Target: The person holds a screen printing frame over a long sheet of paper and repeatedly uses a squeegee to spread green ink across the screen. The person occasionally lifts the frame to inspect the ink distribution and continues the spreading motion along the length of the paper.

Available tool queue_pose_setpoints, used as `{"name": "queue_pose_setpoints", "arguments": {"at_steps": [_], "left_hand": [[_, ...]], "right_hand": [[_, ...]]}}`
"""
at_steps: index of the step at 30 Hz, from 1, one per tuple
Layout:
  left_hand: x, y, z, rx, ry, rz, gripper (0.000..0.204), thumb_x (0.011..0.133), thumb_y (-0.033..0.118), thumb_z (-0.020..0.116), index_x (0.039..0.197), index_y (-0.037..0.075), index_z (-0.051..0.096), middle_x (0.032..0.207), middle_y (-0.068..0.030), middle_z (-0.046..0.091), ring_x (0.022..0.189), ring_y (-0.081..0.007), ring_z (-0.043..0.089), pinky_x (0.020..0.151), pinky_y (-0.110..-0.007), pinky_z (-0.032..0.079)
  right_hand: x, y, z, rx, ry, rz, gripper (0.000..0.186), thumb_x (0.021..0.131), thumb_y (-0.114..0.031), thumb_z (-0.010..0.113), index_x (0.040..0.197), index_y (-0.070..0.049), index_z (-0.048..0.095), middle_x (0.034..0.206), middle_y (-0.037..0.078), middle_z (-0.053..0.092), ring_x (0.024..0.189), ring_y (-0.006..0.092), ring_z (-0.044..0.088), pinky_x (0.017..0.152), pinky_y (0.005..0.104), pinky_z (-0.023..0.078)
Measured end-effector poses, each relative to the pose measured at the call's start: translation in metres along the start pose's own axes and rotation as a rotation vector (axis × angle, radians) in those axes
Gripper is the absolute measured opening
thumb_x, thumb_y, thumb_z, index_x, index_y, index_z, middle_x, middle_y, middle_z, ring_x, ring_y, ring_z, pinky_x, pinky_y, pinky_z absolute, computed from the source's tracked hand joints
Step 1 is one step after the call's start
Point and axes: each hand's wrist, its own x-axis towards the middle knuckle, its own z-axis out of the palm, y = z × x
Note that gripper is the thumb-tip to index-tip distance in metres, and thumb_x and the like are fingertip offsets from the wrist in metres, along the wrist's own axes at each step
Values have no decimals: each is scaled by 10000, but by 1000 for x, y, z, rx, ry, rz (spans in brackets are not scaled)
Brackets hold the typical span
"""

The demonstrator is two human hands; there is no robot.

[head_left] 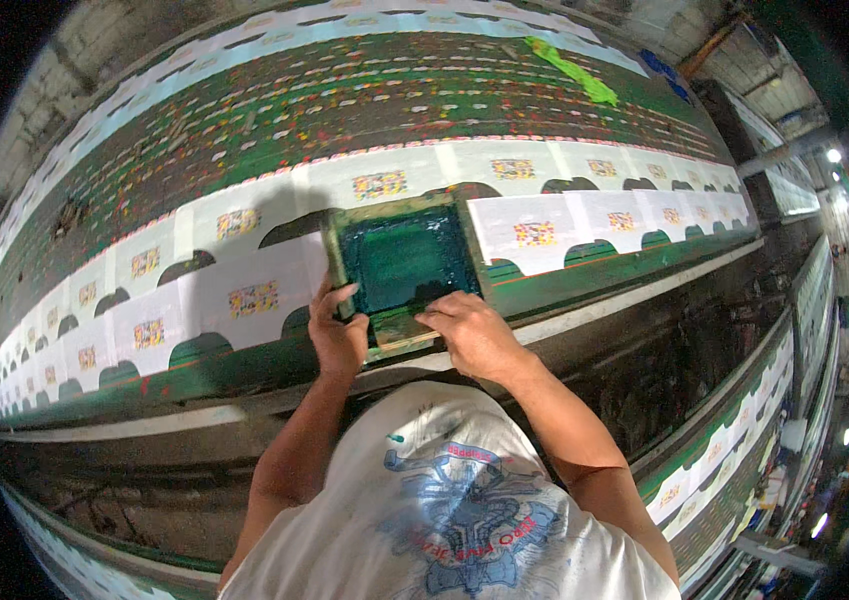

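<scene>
A screen-printing frame [414,212] with a wooden border lies over a row of white fabric pieces on the long green table. Dark green ink coats the mesh [399,255] inside it. My left hand [337,330] grips the near left corner, thumb and fingers on either side of the border. At the near right part of the frame is my right hand [472,338], its fingers bunched together on the near bar. A dark patch inside the frame by those fingers may be a shadow or a tool; I cannot tell which.
White fabric pieces [304,262] with curved cut-outs and small multicoloured printed blocks run along both sides. A bright green cloth [572,70] lies on the far part of the table. A pale rail [584,312] edges the near side. Another printing table [734,440] stands at right.
</scene>
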Motion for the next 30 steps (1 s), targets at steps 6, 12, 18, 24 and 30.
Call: {"name": "queue_pose_setpoints", "arguments": {"at_steps": [6, 12, 18, 24, 30], "left_hand": [[0, 23, 5, -273, 33, -112, 417, 773, -124, 674, 1159, 4, 766, 1720, -233, 532, 1526, -320, 572, 1212, -436, 489], [1, 51, 64, -131, 19, 105, 397, 779, -79, 696, 1146, 40, 787, 1715, -284, 520, 1562, -427, 532, 1270, -502, 428], [-5, 60, 182, -194, 32, 22, 414, 773, -26, 720, 1164, 74, 816, 1697, -306, 530, 1584, -452, 485, 1323, -548, 343], [-11, 90, 253, -128, 48, 14, 409, 744, -54, 720, 1129, 45, 817, 1662, -315, 566, 1566, -441, 529, 1312, -486, 387], [-16, 98, 266, -99, 38, -91, 385, 734, -61, 727, 1102, 15, 812, 1659, -310, 573, 1532, -417, 566, 1273, -466, 438]], "right_hand": [[-17, 23, 2, 34, 145, -2, 402, 843, -12, 795, 1239, -75, 822, 1250, 98, 807, 1215, 355, 719, 1093, 481, 550], [-57, 74, -25, 118, 320, 99, 333, 846, -36, 839, 1178, -63, 842, 1205, 124, 820, 1226, 350, 724, 1090, 492, 552], [-115, 146, -79, 154, 349, 171, 390, 845, 83, 779, 1210, -48, 818, 1238, 160, 798, 1163, 390, 734, 1033, 481, 606], [-154, 206, -111, 146, 344, 150, 372, 843, 138, 734, 1167, -30, 812, 1240, 160, 791, 1174, 395, 723, 1043, 481, 602], [-164, 224, -128, 170, 272, 81, 391, 856, 142, 713, 1199, -20, 811, 1231, 167, 788, 1169, 399, 725, 1032, 476, 605]]}}
